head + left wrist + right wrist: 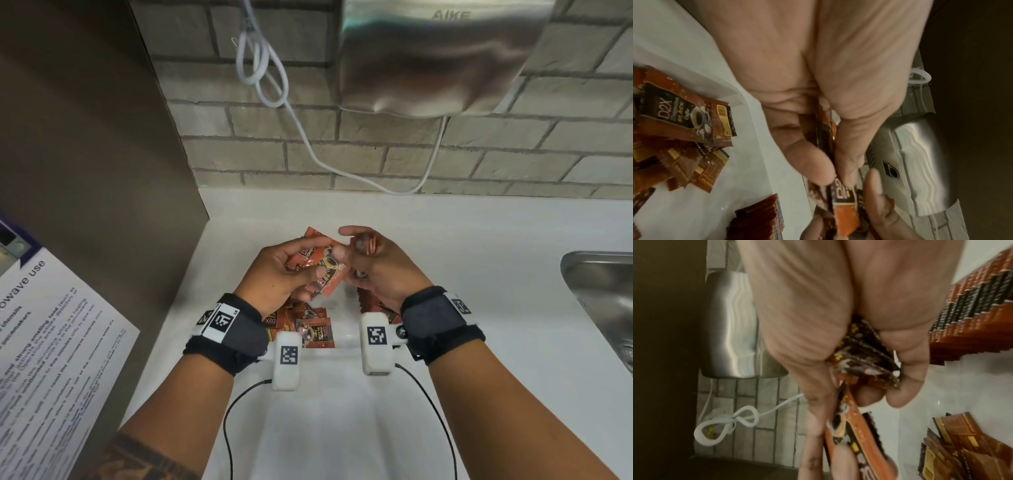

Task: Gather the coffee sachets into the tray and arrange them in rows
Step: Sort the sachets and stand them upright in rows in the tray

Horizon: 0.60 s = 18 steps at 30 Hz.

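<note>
Both hands hover over a clear tray (344, 345) on the white counter. My left hand (301, 261) grips a few orange-brown coffee sachets (320, 270), fanned out between thumb and fingers. The right hand (356, 245) holds a tight bundle of sachets (865, 356) and touches the end of one sachet (849, 423) that the left hand holds out. In the tray, loose sachets (686, 113) lie in a heap on the left and a neat row of upright sachets (972, 305) stands on the right. The hands hide much of the tray in the head view.
A steel hand dryer (445, 58) hangs on the brick wall above, with a looped white cable (263, 68) beside it. A metal sink (603, 294) is at the right. A brown panel (102, 137) and a printed microwave notice (44, 342) are at the left.
</note>
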### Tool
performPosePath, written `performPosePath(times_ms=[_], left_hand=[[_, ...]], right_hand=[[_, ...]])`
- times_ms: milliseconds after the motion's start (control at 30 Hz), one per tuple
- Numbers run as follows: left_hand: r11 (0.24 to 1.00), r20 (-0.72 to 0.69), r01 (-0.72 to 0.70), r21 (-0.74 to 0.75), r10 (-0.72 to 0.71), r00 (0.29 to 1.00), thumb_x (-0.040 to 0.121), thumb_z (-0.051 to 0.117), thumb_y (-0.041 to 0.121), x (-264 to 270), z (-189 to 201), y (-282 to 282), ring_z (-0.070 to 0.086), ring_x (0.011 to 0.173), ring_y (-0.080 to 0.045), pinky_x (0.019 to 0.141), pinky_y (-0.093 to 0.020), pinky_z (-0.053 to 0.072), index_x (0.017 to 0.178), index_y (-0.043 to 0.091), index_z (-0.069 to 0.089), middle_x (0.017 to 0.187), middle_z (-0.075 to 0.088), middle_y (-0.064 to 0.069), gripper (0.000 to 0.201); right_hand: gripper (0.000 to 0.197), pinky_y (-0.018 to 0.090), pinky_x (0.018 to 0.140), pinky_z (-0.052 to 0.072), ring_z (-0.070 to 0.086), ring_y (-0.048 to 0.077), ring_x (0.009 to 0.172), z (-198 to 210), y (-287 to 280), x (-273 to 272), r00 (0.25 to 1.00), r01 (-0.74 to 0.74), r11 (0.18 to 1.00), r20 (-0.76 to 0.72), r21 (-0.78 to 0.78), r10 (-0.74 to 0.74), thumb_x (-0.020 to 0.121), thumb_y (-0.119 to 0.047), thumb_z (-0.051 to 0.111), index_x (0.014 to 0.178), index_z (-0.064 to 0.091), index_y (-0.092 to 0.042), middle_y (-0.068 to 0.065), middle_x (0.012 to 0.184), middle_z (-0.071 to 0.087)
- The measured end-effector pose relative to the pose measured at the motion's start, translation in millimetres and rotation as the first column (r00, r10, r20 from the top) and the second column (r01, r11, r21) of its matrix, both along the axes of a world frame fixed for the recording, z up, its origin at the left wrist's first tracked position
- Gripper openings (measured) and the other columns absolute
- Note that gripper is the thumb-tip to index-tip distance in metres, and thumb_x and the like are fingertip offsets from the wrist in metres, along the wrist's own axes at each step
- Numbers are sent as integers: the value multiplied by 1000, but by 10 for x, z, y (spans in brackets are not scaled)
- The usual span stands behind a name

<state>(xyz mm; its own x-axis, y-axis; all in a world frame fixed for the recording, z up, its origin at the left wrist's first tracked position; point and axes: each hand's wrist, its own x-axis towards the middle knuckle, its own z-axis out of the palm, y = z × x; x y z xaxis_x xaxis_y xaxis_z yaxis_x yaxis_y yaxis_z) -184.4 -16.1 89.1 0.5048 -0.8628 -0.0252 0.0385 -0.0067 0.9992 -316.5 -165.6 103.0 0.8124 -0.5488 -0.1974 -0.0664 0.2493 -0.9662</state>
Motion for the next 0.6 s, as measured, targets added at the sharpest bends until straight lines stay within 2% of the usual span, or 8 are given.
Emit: performPosePath(times_ms=[67,200,267,333,367,433,533,600], left_hand=[[1000,9,20,0,-20,1000,86,76,10,-3,3,-10,68,67,-17,53,-26,54,124,31,71,103,75,-4,43],[997,2,-74,-25,74,997,86,75,25,12,-44,-31,50,59,-29,44,-24,46,128,35,69,106,76,-1,43],[992,18,-124,-18,125,992,87,75,26,12,-55,-45,46,55,-26,42,-22,42,125,32,71,99,77,-5,38],[982,36,-185,-19,186,982,86,77,20,4,-45,-62,59,57,-12,47,-20,46,119,23,75,90,78,0,33],[977,43,-213,-23,214,976,84,80,16,0,-38,-72,66,64,-5,54,-18,50,114,19,76,90,78,3,31],[970,64,-241,-34,243,968,76,86,13,3,-37,-91,72,73,-7,67,-20,55,104,14,79,92,79,2,30],[975,193,-220,13,213,958,66,93,20,36,-51,-127,67,66,-6,67,-23,55,90,19,81,77,76,8,27],[983,245,-179,29,167,955,62,95,21,32,-17,-154,71,70,-11,71,-30,60,83,20,81,78,77,7,25]], right_hand=[[44,31,75,57,67,20,90,9,17,16,996,-86,996,-33,-32,85,84,-11,78,124,61,-15,8,99,67],[47,33,71,53,65,29,88,-49,52,11,999,-50,996,-9,77,51,83,-8,79,126,61,-10,15,102,71],[47,34,71,51,64,30,85,-72,68,-5,998,-65,992,-11,104,67,83,-7,78,127,61,-9,18,100,70],[46,33,72,54,68,26,86,-80,85,-18,995,-85,990,-43,108,90,83,-3,77,126,62,-10,17,103,71],[46,34,73,55,69,25,88,-78,90,-26,993,-92,991,-66,100,99,82,-1,77,124,62,-11,16,105,72],[46,34,74,57,70,23,87,-68,99,-38,984,-116,990,-124,79,125,81,2,77,122,63,-11,13,103,73],[50,31,71,57,69,23,82,-56,109,-26,942,-224,972,-239,72,235,77,2,80,123,63,-10,16,102,72],[51,29,70,56,69,21,83,-45,125,-13,906,-286,956,-308,63,291,75,-2,83,122,64,-9,15,103,73]])
